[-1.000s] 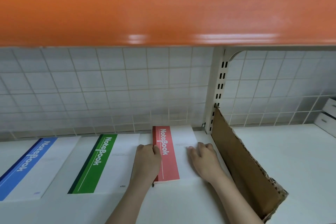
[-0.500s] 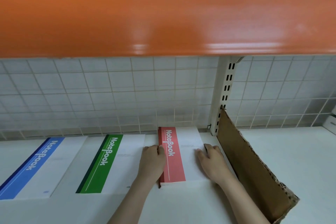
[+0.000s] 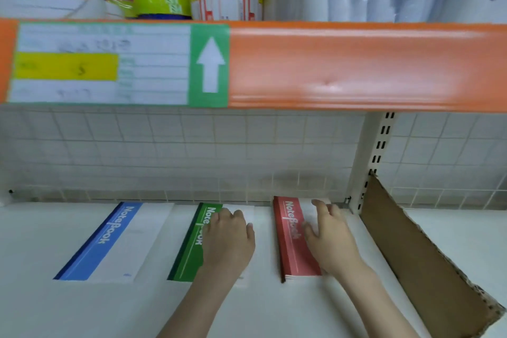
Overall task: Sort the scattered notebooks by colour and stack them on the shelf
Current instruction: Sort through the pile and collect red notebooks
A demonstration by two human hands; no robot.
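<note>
Our left hand lies flat, fingers together, on the glossy green notebook; our right hand, fingers spread, presses the red notebook stack

Setting: stationery shop | Evidence: orange shelf edge with price label; tape rolls above; wire-grid back panel; slotted upright

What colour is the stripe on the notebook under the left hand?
Green, on the green-striped white notebook under the left hand; head view.
</note>
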